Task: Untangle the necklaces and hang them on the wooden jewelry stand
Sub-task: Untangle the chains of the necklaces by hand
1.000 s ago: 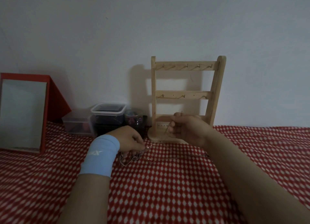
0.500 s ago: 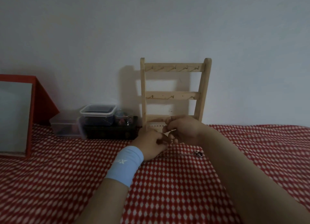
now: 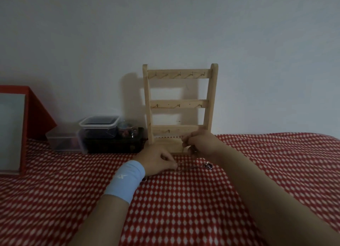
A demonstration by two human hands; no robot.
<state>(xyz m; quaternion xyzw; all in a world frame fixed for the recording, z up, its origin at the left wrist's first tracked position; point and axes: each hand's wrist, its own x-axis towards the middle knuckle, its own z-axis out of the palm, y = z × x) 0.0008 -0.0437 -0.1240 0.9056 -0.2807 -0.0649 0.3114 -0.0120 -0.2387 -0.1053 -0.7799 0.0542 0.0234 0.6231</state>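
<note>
A wooden jewelry stand (image 3: pixel 179 106) with three hooked bars stands against the wall, all hooks bare. In front of its base, my right hand (image 3: pixel 201 142) pinches a thin necklace chain (image 3: pixel 183 148) that hangs down from its fingers. My left hand (image 3: pixel 158 160), with a light blue wristband, pinches the chain low on the red checked cloth (image 3: pixel 184 205). A silver pendant (image 3: pixel 207 165) lies on the cloth just under my right wrist. Most of the chain is too thin and dim to follow.
Left of the stand sit clear plastic containers (image 3: pixel 99 124), a dark box (image 3: pixel 114 144) and a small jar (image 3: pixel 127 130). A red-framed mirror (image 3: pixel 12 129) leans at the far left. The white wall is directly behind.
Both hands came together in front of the stand's base. My left hand moved right, then dropped to the cloth with the chain. The view shifted, so the stand looks more centred.
</note>
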